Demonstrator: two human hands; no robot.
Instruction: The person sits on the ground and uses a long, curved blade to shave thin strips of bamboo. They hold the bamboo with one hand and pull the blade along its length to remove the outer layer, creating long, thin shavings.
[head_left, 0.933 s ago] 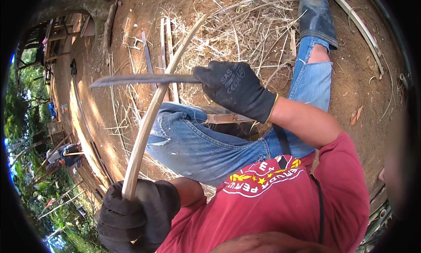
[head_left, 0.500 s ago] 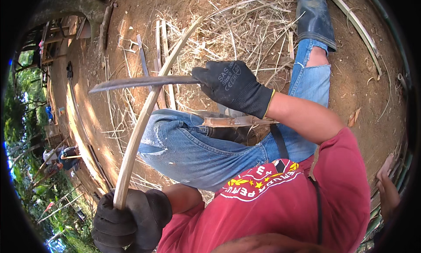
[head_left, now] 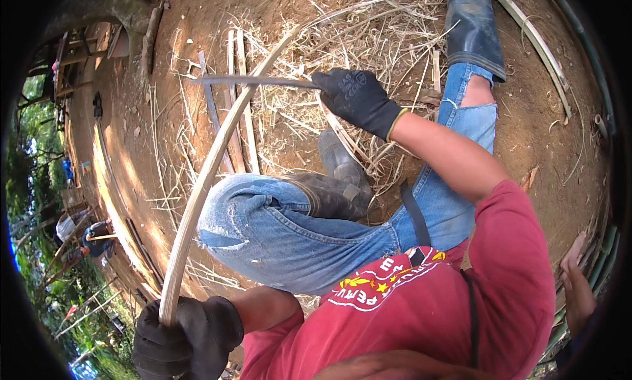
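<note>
Two gloved hands at it: left hand (head_left: 187, 340) has its fingers clamped round the near end of a split bamboo strip (head_left: 204, 172) slanting past the bent knee (head_left: 224, 212); right hand (head_left: 355, 102) has fingers wrapped round a long knife (head_left: 276, 81) crossing it. Bad blade angle and I reckon it could skid toward that left hand. Versus half a second ago, the knife's farther up.

left fingers (head_left: 158, 347): gripping pale strip (head_left: 205, 176) | right fingers (head_left: 329, 90): holding knife (head_left: 286, 83) across strip
</note>
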